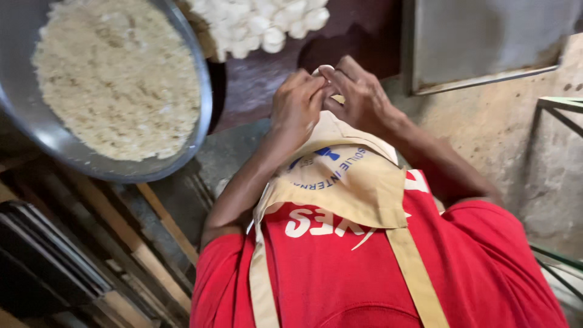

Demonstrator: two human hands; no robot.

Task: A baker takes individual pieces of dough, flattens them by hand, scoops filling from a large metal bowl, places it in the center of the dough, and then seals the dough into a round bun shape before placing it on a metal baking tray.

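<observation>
My left hand [296, 104] and my right hand [359, 92] meet in front of my chest, fingertips pressed together. Between them they pinch a small white dough piece [324, 68], of which only the rim shows above the fingers. Just beyond the hands lies a pile of small white shaped dough pieces [261, 24] on the dark brown tabletop [261, 79]. A big metal bowl [205, 115] holding pale crumbly filling [115, 79] stands to the left of my left hand. I wear a red shirt and a tan apron.
A flat grey metal tray [486, 42] lies at the upper right. Wooden slats and dark boards [91, 243] are stacked low on the left. A rough concrete surface [516, 146] and a thin metal frame [562, 106] are to the right.
</observation>
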